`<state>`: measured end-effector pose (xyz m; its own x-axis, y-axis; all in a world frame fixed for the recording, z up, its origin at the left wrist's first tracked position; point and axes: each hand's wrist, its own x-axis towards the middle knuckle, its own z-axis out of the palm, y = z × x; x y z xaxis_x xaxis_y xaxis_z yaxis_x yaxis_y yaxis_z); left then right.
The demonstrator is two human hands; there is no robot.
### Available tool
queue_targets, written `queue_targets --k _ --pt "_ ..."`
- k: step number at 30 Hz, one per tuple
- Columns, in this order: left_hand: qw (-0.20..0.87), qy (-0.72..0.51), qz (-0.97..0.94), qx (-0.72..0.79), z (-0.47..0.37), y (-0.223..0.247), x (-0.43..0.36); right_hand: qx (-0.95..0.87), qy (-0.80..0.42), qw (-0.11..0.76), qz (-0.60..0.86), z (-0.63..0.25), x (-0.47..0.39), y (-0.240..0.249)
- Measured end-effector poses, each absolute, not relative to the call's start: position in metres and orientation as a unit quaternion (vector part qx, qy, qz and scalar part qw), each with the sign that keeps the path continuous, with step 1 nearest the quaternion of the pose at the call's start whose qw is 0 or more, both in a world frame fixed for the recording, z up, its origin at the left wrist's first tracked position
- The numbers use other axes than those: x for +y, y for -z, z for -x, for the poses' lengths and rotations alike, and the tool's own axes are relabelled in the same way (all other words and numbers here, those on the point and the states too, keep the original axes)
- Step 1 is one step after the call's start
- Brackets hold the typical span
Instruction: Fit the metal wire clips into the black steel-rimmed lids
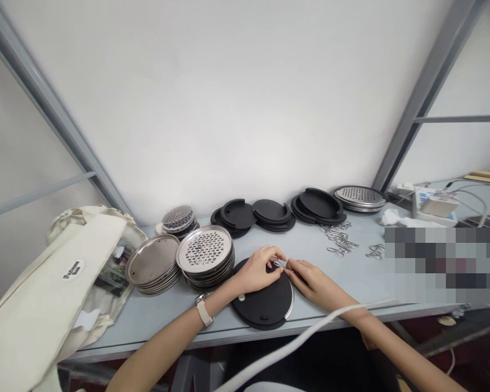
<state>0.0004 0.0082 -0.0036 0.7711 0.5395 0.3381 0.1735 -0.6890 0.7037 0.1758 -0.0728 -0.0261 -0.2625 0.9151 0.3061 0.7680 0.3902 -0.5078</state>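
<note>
A small looped wire clip (279, 265) shows between the fingertips of both hands, above the far right edge of a round black disc (263, 305). My left hand (262, 269), with a watch at the wrist, rests over the disc, its fingers curled in a pinch at the clip. From the right, my right hand (313, 279) pinches the clip's other end, thumb and index finger together. The disc lies flat at the table's front, with a thin silver rim along its right side and a small slot near the front. My fingers partly hide the clip.
Left of the disc stand a stack of round graters (206, 251) and plain metal discs (154, 262). Black round holders (237, 214) line the wall. Loose wire clips (340, 239) lie to the right. A cream bag (81, 267) covers the left end. A white cord (306, 337) crosses in front.
</note>
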Motion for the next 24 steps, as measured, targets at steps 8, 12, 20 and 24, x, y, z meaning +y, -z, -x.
queue_targets --k 8,12,20,24 --pt "0.341 -0.268 -0.879 0.197 -0.0001 0.0046 0.009 -0.782 -0.125 0.281 0.543 -0.1739 -0.0724 0.0267" --pt "0.343 -0.271 -0.878 0.197 0.0001 0.0037 0.0085 -0.782 -0.121 0.281 0.543 -0.1741 -0.0735 0.0275" --pt "0.344 -0.273 -0.876 0.2 -0.0009 0.0031 0.0073 -0.781 -0.124 0.271 0.549 -0.1754 -0.0725 0.0283" --pt "0.346 -0.275 -0.874 0.201 -0.0014 0.0044 0.0074 -0.783 -0.125 0.263 0.549 -0.1755 -0.0735 0.0279"
